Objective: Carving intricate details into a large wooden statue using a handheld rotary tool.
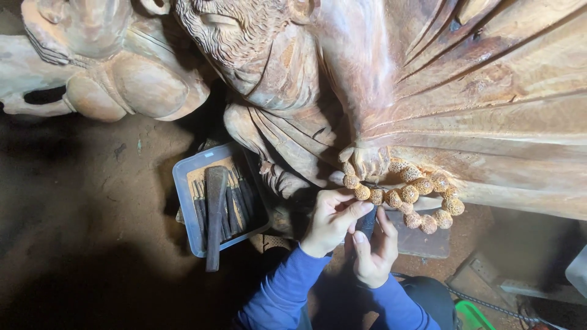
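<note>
A large brown wooden sculpture [465, 85] of a robed, bearded figure fills the top of the view. A loop of carved, textured beads [411, 193] hangs from its carved hand. My left hand [330, 220] rests its fingertips against the beads at the loop's left end. My right hand [373, 247], just below and to the right, is closed around a dark, thin carving tool [367, 223] whose tip points up at the beads. Both arms wear blue sleeves.
A grey plastic tray [183, 201] with several dark chisels and a wooden mallet [214, 214] sits on the dirt floor at left. Another carved figure [116, 67] lies at top left. A green object [474, 316] and a chain lie at bottom right.
</note>
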